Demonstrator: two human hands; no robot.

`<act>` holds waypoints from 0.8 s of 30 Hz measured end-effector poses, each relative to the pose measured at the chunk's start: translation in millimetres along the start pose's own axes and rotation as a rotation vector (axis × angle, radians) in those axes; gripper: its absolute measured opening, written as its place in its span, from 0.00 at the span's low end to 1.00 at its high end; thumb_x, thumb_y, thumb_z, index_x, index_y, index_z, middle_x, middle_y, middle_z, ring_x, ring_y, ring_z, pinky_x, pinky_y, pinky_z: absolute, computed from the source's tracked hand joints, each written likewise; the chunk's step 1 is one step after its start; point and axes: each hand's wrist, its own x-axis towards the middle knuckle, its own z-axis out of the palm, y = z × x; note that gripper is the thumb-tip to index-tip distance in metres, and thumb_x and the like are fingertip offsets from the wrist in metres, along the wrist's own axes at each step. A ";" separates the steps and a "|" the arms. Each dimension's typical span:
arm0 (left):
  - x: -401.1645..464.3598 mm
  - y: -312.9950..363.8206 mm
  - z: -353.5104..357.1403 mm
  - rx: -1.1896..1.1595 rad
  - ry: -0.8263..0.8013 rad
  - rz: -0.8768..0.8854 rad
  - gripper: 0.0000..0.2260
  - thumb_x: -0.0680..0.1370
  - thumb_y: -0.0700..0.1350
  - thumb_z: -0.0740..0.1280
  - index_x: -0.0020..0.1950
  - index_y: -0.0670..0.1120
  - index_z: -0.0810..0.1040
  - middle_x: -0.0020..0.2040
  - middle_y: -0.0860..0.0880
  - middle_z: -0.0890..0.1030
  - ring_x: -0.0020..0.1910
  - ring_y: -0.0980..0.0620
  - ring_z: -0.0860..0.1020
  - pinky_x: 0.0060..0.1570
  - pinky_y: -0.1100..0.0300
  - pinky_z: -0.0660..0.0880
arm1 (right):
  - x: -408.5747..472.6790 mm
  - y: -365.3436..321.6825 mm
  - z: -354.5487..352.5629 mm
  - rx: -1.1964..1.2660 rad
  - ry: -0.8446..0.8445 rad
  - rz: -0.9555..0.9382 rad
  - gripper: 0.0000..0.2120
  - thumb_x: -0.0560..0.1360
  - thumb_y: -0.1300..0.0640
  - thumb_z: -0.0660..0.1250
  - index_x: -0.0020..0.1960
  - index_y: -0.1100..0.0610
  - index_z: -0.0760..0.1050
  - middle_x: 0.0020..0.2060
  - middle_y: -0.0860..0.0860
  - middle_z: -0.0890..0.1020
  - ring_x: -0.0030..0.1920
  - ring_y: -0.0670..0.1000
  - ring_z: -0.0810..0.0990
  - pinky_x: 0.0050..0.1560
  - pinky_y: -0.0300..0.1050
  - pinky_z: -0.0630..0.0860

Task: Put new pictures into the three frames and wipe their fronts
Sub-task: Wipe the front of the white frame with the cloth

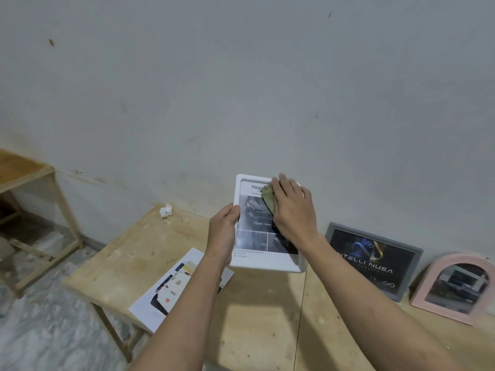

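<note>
**Three frames, one in your hands**

You have three frames: a white rectangular plastic frame (263,261), a grey rectangular frame (413,271) and a pink arched frame (428,293), the last two leaning on the wall. The white one stands upright above the pale wooden table (254,317), long axis vertical, front toward you. Your left hand (223,227) grips its left edge; your right hand (293,210) presses a greenish cloth (267,196) flat on its front. One loose printed sheet (150,306) lies left, before a scuffed grey wall (241,89).

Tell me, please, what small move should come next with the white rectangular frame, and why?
Probably draw the green cloth down the front of the white rectangular frame. The right hand presses the cloth near the upper right corner, so the lower part looks unwiped, while the left hand grips the left edge and holds the frame off the wooden table.
</note>
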 end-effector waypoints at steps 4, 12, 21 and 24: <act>-4.2 -5.7 4.1 0.002 -0.034 0.019 0.11 0.82 0.42 0.63 0.55 0.43 0.85 0.52 0.43 0.86 0.52 0.46 0.83 0.58 0.48 0.78 | -4.7 -15.2 13.1 0.202 -0.155 0.098 0.30 0.82 0.45 0.49 0.78 0.60 0.49 0.78 0.55 0.50 0.78 0.57 0.46 0.77 0.53 0.47; 12.4 2.1 -6.3 -0.123 0.060 -0.048 0.10 0.81 0.38 0.64 0.56 0.36 0.82 0.50 0.41 0.86 0.50 0.44 0.83 0.53 0.53 0.78 | -42.8 -52.0 18.4 0.596 -0.172 -0.326 0.23 0.81 0.62 0.57 0.75 0.59 0.63 0.74 0.54 0.64 0.76 0.53 0.58 0.76 0.49 0.54; 6.2 -4.4 0.9 0.070 -0.033 -0.009 0.12 0.80 0.46 0.63 0.49 0.41 0.84 0.45 0.44 0.85 0.46 0.46 0.80 0.51 0.51 0.75 | -51.4 -22.9 -26.6 0.977 -0.014 -0.092 0.14 0.79 0.70 0.59 0.59 0.59 0.77 0.54 0.50 0.81 0.54 0.39 0.79 0.57 0.29 0.72; 2.7 -2.6 11.9 0.055 -0.079 -0.036 0.20 0.73 0.54 0.67 0.58 0.44 0.83 0.55 0.48 0.85 0.57 0.46 0.81 0.62 0.50 0.74 | -7.5 2.1 -37.7 0.706 0.342 0.071 0.15 0.79 0.67 0.60 0.63 0.57 0.76 0.58 0.45 0.79 0.59 0.38 0.75 0.62 0.30 0.68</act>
